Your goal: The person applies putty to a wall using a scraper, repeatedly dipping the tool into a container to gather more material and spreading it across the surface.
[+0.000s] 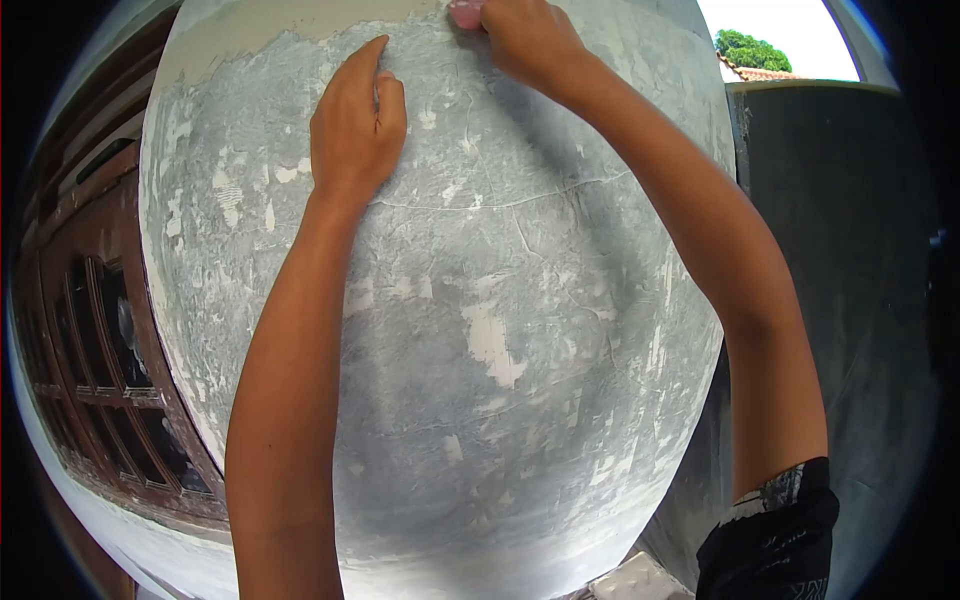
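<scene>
My left hand point(357, 125) rests against the grey plastered wall point(430, 290), fingers stretched upward and the thumb apart from them. Higher up and to the right, my right hand point(533, 38) is closed around a small pink object point(466, 13) held at the wall surface. Only part of this pink object shows beside the fingers, close to the top edge of the view, and I cannot tell its kind. Smooth beige coating point(300, 18) covers the top of the wall near both hands. Below it, the grey surface is rough, with pale patches and thin cracks.
A dark brown wooden window frame point(75, 330) with panes borders the wall on the left. To the right stands a dark grey wall point(830, 250), with a tiled roof point(765, 74) and a green tree point(750, 52) beyond. A pale block point(640, 580) lies low at the right.
</scene>
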Demonstrator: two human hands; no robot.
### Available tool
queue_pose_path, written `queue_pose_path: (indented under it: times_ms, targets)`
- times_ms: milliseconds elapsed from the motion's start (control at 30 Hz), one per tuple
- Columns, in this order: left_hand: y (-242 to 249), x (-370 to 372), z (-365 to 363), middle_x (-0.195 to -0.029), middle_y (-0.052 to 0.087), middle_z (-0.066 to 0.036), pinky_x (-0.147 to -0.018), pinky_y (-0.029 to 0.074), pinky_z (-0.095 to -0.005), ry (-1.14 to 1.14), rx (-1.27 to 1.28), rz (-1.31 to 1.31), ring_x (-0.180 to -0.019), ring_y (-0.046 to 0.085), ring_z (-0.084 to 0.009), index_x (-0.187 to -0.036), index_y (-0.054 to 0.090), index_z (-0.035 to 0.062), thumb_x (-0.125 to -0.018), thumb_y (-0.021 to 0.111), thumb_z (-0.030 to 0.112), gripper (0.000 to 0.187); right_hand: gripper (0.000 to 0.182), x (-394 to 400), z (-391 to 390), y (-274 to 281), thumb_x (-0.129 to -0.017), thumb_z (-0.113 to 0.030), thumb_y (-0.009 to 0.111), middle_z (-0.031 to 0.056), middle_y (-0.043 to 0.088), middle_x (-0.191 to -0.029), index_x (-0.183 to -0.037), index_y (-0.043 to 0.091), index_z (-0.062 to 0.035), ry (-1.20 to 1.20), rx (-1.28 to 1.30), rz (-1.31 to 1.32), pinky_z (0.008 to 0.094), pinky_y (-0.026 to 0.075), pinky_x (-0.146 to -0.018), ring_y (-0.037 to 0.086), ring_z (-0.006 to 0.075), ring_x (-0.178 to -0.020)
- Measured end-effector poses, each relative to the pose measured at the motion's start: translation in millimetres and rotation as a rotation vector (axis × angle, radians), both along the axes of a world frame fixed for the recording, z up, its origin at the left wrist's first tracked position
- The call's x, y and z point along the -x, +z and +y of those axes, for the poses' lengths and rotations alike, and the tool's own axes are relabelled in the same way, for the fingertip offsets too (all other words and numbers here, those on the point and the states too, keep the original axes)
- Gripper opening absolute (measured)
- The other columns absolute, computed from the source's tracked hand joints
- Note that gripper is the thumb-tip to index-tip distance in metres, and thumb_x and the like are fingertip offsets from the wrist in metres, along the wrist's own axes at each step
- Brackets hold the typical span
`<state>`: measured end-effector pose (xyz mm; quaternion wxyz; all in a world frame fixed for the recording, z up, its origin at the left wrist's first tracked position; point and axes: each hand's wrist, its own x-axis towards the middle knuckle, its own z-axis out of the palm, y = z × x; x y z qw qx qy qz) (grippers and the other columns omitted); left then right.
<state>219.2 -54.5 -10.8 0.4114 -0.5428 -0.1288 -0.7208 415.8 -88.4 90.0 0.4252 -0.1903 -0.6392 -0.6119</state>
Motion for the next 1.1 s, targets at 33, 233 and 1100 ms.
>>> queue_pose_path:
  times_ms: [33,233,1100]
  targets:
    - [-1.1,-0.6,-1.9,-0.133,0.066,-0.022,-0.103,0.050,-0.0452,-0.001,0.001,-0.001,-0.120,0.064,-0.0389,-0.135,0.062,0.0007,-0.098,0.047,0.019,0.044,0.012,-0.8,-4.8,-11.9,-0.092,-0.012,0.059,0.0215,0.071,-0.089,-0.092,0.069,-0.0064,-0.039,0.064,0.003,0.0514,0.055,-0.076,0.070,0.0422,-0.089]
    - [-2.6,-2.0,-2.9,-0.135,0.065,-0.022,-0.111,0.044,-0.0429,0.030,0.056,0.000,-0.127,0.061,-0.0368,-0.138,0.059,0.0002,-0.099,0.043,0.018,0.046,0.032,-2.8,-21.1,37.4,-0.105,-0.025,0.052,0.0293,0.069,-0.091,-0.099,0.074,-0.0014,0.176,0.003,0.184,0.0531,0.053,-0.074,0.067,0.0478,-0.086]
    - [-4.9,22.7,-2.6,-0.141,0.060,-0.022,-0.120,0.036,-0.0468,0.234,-0.008,0.108,-0.136,0.053,-0.0369,-0.137,0.057,-0.0008,-0.096,0.051,0.018,0.046,0.028,21.6,-19.2,9.7,-0.100,-0.014,0.050,0.0252,0.072,-0.089,-0.095,0.073,-0.0010,0.226,-0.071,0.145,0.0537,0.055,-0.078,0.069,0.0469,-0.088]
